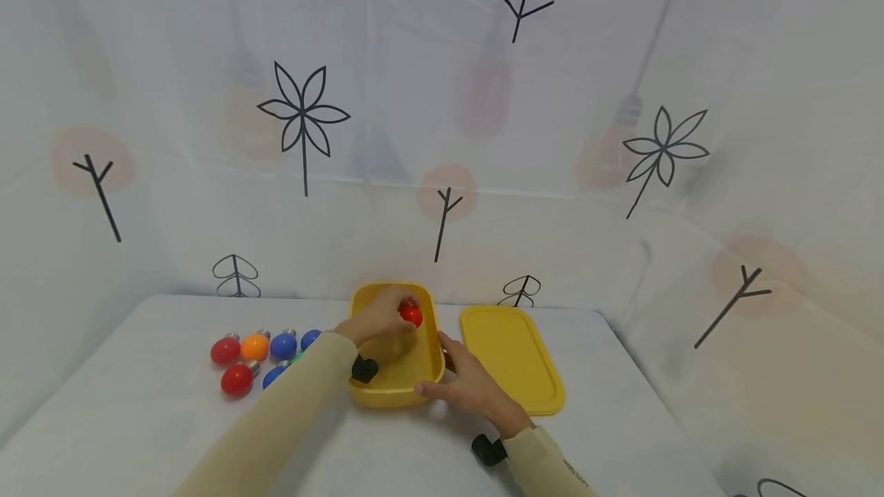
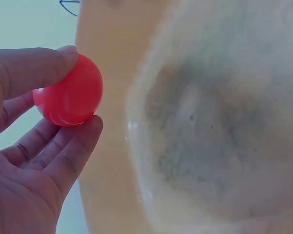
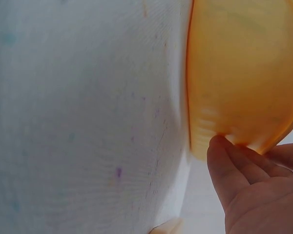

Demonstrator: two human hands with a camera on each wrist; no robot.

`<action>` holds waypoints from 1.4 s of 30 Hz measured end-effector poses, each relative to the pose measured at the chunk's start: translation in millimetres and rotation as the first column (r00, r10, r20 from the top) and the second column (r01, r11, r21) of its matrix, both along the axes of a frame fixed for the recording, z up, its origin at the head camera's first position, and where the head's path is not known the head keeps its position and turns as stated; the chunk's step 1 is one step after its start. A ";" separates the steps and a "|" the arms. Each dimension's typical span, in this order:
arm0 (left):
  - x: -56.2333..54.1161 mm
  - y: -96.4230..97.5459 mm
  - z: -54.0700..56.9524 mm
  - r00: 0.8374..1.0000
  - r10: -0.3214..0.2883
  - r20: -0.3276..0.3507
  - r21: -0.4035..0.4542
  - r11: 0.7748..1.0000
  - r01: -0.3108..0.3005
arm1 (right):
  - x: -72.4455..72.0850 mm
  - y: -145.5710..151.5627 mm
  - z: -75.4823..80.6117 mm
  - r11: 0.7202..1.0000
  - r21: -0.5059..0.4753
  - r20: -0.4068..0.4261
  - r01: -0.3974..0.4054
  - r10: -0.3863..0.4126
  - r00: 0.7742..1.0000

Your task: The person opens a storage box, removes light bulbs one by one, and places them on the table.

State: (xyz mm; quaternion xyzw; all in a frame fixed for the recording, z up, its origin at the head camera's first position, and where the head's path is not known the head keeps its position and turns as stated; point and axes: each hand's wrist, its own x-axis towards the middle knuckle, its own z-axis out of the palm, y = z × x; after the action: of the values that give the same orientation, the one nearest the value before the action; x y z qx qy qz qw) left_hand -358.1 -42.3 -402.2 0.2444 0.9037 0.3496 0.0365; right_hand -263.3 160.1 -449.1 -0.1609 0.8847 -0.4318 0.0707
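Observation:
My left hand (image 1: 380, 317) is over the yellow box (image 1: 397, 399), reaching inside its walls. Between thumb and fingertips it pinches a red light bulb (image 1: 411, 316); the left wrist view shows the bulb's smooth round end (image 2: 73, 92), with its base hidden by the hand. My right hand (image 1: 470, 382) holds the box at its near right corner, thumb at the front and fingers along the right side. In the right wrist view its fingertips (image 3: 219, 142) touch the box's outer wall (image 3: 239, 73).
Several coloured light bulbs lie left of the box, among them a red bulb (image 1: 237, 380), an orange bulb (image 1: 255, 347) and a blue bulb (image 1: 283, 346); my left forearm partly covers others. A yellow lid (image 1: 511, 359) lies flat to the right. Behind hangs a patterned cloth (image 1: 387, 136).

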 end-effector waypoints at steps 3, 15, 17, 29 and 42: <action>6.8 -3.4 2.4 0.999 -0.006 -0.042 -0.007 1.000 0.006 | 0.4 -0.2 -0.3 1.000 0.003 0.004 0.011 -0.011 1.000; 37.4 -13.0 11.4 0.998 -0.008 -0.057 -0.022 1.000 0.007 | -0.1 -0.3 -4.3 1.000 -0.001 0.022 0.017 -0.017 1.000; 42.7 -15.3 14.7 0.998 -0.011 -0.057 -0.027 1.000 0.010 | -0.3 -0.3 -4.7 1.000 -0.001 0.021 0.017 -0.017 1.000; 68.6 -38.4 26.0 0.993 -0.008 -0.121 -0.011 1.000 0.007 | 0.8 -2.0 -1.8 0.999 0.013 0.029 0.038 -0.038 0.999; 91.3 -72.3 21.1 0.988 0.005 -0.155 0.042 0.999 0.002 | -0.1 -0.6 -2.6 0.999 -0.013 0.030 0.034 -0.033 0.999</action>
State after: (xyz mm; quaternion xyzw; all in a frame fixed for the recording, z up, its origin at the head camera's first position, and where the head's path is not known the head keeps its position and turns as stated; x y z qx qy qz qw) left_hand -266.8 -114.6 -381.0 0.2709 0.8965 0.3485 -0.0391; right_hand -263.4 159.4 -451.7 -0.1400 0.8832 -0.4412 0.0757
